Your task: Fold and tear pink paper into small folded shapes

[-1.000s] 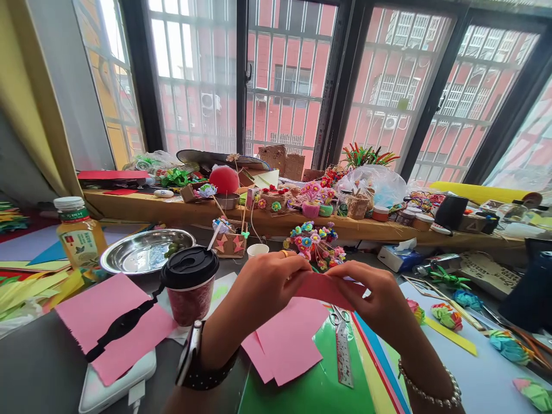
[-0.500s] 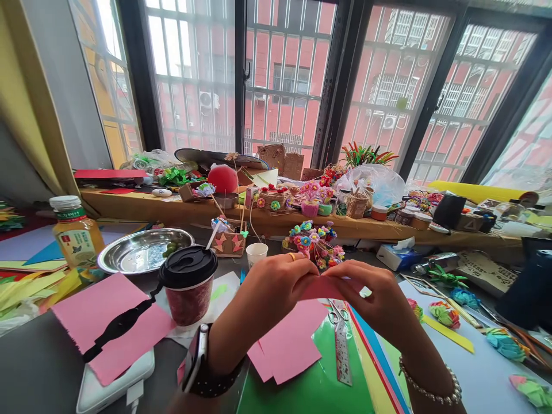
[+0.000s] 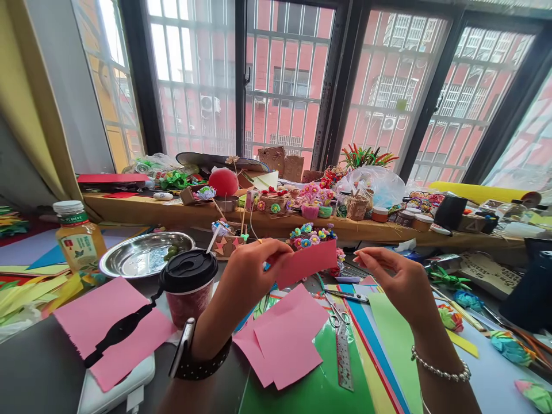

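Note:
Pinched at its left end by my left hand [image 3: 259, 267], a small pink paper strip [image 3: 308, 263] is held up above the table. My right hand [image 3: 390, 273] is off to the right of the strip, apart from it, thumb and fingers parted with nothing between them. Below lie several pink paper sheets [image 3: 291, 339], overlapping on a glossy green sheet [image 3: 302, 397]. To their right are small scissors [image 3: 340, 313] and a patterned ruler [image 3: 344, 362]. A larger pair of scissors [image 3: 349, 296] lies just behind.
On the left stand a lidded coffee cup [image 3: 190, 293], a steel plate [image 3: 125, 259] with green fruit and a juice bottle [image 3: 80, 236]. Another pink sheet [image 3: 116, 328] rests over a white device [image 3: 125, 385]. Crumpled paper flowers [image 3: 511, 348] lie at right; crafts line the windowsill [image 3: 207, 221].
My right hand has let go of the pink paper and moved right. My left hand has shifted slightly left and keeps the paper, now showing flat.

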`<state>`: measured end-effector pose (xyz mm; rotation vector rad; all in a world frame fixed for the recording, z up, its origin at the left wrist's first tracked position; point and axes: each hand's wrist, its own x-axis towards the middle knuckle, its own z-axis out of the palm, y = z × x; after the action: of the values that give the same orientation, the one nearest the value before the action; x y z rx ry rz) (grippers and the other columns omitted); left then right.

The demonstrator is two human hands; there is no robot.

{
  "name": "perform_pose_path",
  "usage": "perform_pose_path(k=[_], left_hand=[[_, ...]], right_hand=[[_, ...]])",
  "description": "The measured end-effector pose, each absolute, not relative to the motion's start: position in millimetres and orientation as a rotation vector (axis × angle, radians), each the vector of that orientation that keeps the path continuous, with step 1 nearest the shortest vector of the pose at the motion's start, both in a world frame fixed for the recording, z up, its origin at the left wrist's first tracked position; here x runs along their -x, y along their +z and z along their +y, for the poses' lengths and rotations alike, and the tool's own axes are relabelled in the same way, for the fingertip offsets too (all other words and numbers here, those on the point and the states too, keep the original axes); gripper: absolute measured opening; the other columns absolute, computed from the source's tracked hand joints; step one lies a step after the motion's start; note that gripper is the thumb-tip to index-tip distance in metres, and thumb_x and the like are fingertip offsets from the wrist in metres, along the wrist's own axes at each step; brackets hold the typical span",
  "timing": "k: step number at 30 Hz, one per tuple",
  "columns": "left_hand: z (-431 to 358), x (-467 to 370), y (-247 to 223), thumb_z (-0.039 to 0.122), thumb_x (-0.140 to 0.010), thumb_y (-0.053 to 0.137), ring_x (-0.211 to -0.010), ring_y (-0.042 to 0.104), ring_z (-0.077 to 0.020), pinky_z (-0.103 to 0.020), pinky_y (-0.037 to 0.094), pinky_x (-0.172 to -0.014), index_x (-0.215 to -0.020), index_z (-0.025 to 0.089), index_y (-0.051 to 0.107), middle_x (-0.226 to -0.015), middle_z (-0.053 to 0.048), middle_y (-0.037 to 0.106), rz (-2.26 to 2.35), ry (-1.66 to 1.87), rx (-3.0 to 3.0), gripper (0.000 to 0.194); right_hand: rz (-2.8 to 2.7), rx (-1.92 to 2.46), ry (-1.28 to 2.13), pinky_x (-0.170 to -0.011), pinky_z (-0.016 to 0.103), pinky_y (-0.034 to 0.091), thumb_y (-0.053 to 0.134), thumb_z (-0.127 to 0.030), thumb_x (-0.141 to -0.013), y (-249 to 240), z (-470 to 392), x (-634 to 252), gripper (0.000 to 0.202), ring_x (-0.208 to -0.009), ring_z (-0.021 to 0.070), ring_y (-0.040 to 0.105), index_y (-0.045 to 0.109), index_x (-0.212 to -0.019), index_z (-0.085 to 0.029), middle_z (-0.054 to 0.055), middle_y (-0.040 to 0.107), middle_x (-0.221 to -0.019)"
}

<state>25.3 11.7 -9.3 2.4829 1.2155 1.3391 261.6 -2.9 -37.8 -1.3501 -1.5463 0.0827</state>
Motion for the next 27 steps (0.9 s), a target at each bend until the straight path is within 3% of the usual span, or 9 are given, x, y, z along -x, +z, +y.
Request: perform_pose_path(k=[6,11,15,20,23,27], left_hand=[[20,-34,-16,0.023,-0.075,0.055,-0.066,0.061,-0.0132,-0.021,0.047,-0.058,-0.077,0.014,0.063,-0.073,-0.003,0.068,1.088,1.450,-2.001,0.012],[25,-44,-23,0.029,-0.074,0.056,-0.069,0.061,-0.0145,-0.021,0.048,-0.058,-0.077,0.014,0.063,-0.074,-0.004,0.067,0.931,1.327,-1.833,0.017],[24,-51,-26,0.027,-0.076,0.054,-0.070,0.062,-0.0154,-0.024,0.050,-0.062,-0.079,0.014,0.062,-0.076,-0.004,0.067,0.963,1.328,-1.881,0.016],[13,-64,-29,0.016,-0.076,0.052,-0.089,0.059,-0.0196,-0.036,0.047,-0.080,-0.102,0.018,0.057,-0.101,-0.008,0.062,1.167,1.522,-2.178,0.026],[2,-74,-34,0.020,-0.078,0.051,-0.106,0.051,-0.0229,-0.040,0.043,-0.087,-0.120,0.016,0.042,-0.115,-0.012,0.054,1.205,1.515,-2.319,0.043],[-6,-83,-39,0.024,-0.079,0.050,-0.119,0.038,-0.0255,-0.044,0.036,-0.094,-0.130,0.012,0.025,-0.126,-0.017,0.044,1.201,1.368,-2.379,0.058]], right_hand=[[-1.522,1.098,0.677,-0.067,0.030,0.052,0.063,-0.036,-0.069,-36,-7,-239,0.022,-0.074,0.0198,0.065,0.066,-0.079,-0.017,0.006,0.070,-0.077],[-1.480,1.056,0.823,-0.063,0.030,0.051,0.066,-0.039,-0.065,-40,-8,-220,0.023,-0.066,0.0199,0.064,0.067,-0.068,-0.016,0.006,0.069,-0.067],[-1.395,1.040,0.830,-0.057,0.029,0.049,0.063,-0.043,-0.066,-45,-3,-220,0.028,-0.059,0.0192,0.063,0.068,-0.070,-0.016,0.005,0.069,-0.064],[-1.480,1.196,0.734,-0.054,0.028,0.047,0.060,-0.040,-0.069,-49,1,-221,0.026,-0.057,0.0201,0.061,0.065,-0.062,-0.015,0.005,0.067,-0.058],[-1.554,1.287,0.587,-0.052,0.028,0.045,0.055,-0.036,-0.072,-49,-1,-219,0.026,-0.056,0.0199,0.060,0.062,-0.058,-0.015,0.006,0.066,-0.057],[-1.637,1.382,0.347,-0.049,0.026,0.041,0.052,-0.031,-0.071,-46,-7,-215,0.025,-0.051,0.0177,0.056,0.059,-0.052,-0.015,0.004,0.063,-0.052]])
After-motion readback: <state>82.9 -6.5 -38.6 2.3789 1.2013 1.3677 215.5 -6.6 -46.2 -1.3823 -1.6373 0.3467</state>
